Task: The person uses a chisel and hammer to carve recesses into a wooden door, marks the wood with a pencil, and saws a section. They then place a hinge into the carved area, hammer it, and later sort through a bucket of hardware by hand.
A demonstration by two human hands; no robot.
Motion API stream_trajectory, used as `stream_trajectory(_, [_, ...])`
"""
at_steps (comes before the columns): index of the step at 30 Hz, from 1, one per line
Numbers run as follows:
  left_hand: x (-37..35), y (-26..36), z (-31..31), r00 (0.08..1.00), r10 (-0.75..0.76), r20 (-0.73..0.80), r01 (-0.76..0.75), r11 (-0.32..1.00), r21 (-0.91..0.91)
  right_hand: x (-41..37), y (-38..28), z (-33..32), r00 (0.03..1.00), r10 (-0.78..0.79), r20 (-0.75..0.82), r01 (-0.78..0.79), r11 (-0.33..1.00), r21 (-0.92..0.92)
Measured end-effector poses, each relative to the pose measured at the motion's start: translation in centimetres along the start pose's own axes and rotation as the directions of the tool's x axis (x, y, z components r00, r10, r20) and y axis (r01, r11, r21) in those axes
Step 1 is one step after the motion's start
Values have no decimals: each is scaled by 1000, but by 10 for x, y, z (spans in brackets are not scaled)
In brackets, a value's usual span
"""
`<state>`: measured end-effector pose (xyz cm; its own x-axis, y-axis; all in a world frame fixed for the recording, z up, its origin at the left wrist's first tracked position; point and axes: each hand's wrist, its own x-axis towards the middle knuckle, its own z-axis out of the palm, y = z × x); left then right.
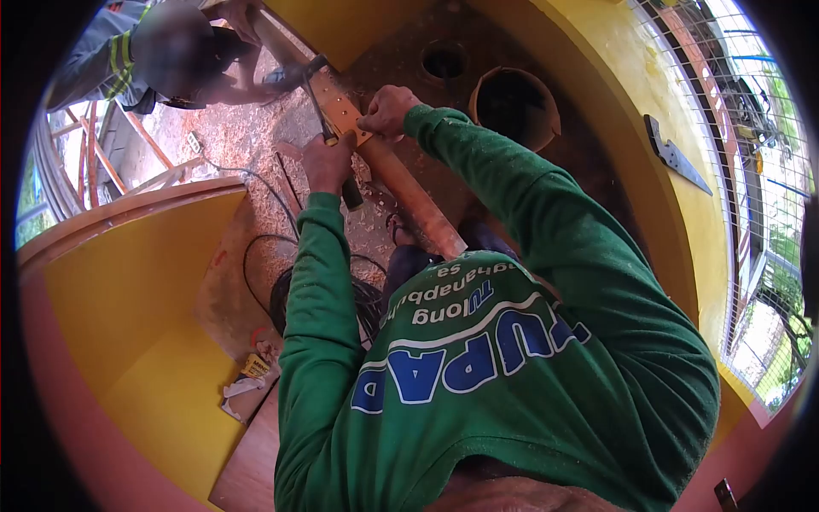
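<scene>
My left hand (328,162) is closed around the handle of a hammer (351,194). The hammer's head is up by the far part of a long timber beam (414,196). A flat wooden piece dotted with several nail heads (339,102) lies on the beam. My right hand (391,111) is closed, its fingertips pinched at the right edge of that piece; whatever they hold is too small to make out. The beam's near end reaches my body.
Another person (175,55) bends over the beam's far end, a hand on it. Wood shavings (247,128) cover the floor, crossed by a cable (264,183). A bucket (553,130) stands right. A handsaw (676,158) rests on the yellow wall (623,94).
</scene>
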<state>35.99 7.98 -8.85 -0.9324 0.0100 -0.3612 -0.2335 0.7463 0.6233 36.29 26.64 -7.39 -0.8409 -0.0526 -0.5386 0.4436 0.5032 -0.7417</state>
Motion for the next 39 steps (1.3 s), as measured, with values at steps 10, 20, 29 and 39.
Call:
stream_trajectory(10, [-10,11,1,995,33,-90,-34,999,-18,-10,32,12,999,6,-53,7,972,234])
stream_trajectory(20, [-3,23,-12,992,120,-48,-112,985,133,-31,17,0,922,-246,-298,268,963,34])
stream_trajectory(29, [4,17,-1,981,195,13,-195,979,58,-272,-156,-45,202,-961,-187,256,-133,958])
stream_trajectory(39, [4,-6,-19,981,180,-69,-183,982,-37,-260,-95,-60,502,-856,-119,621,262,739])
